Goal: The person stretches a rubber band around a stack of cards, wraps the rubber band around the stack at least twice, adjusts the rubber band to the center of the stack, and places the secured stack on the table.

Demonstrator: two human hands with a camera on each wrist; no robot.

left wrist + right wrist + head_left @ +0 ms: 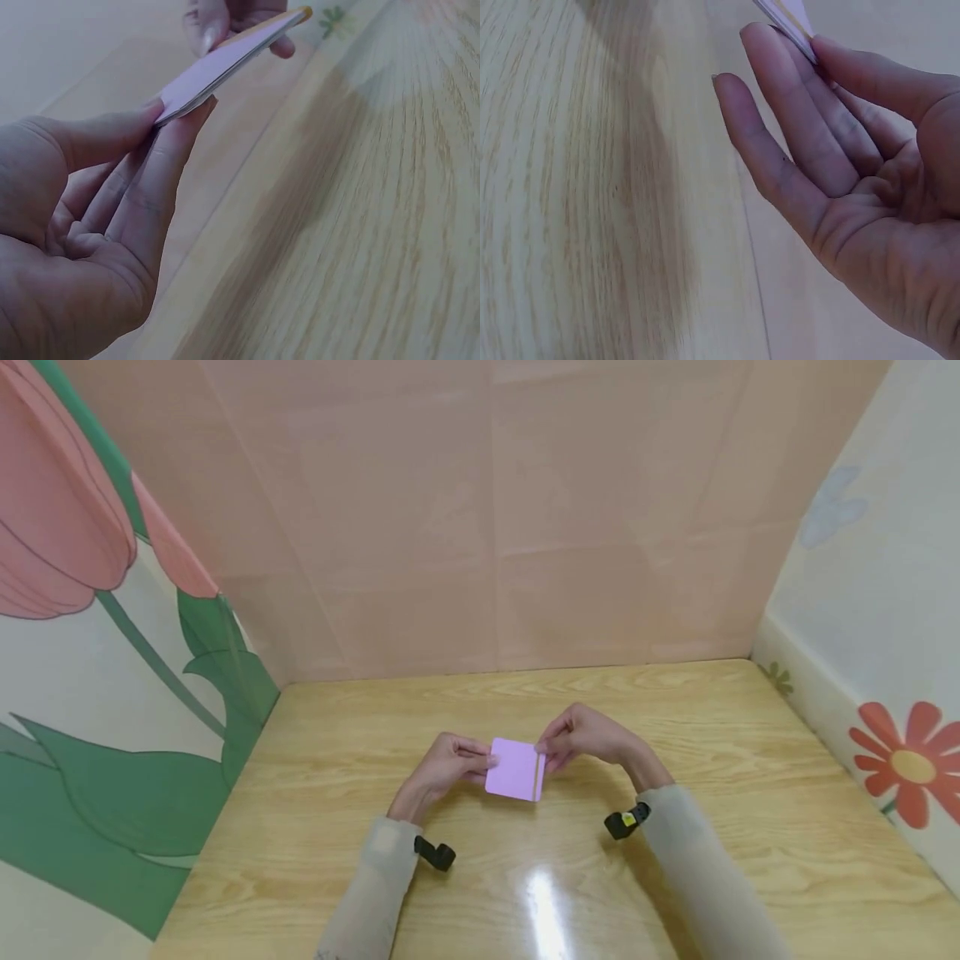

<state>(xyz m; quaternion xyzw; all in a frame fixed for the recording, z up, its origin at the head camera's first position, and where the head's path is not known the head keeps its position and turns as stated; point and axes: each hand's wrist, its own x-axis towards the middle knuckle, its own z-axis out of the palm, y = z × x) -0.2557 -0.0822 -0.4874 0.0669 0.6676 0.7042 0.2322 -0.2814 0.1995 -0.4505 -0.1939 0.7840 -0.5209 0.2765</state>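
the pink notebook [512,768], probably light, stiffish and best taken by its edges, is held up with the surface [337,727] below it, the left hand [446,763] pinching its left edge, the right hand [588,735] likewise pinching its upper right corner.

Pad [513,770] — lilac, with one tan band [539,777]. Table [300,777] — yellow-brown wood grain. Sleeves [701,860] grey-beige; right wall [907,585] whitish, red flower print.

The closed notebook [513,770] is lilac, thin and squarish, with rounded corners and a gold band [539,777] near its right edge; it is held above the surface [330,735], between the surface's left and right edges.
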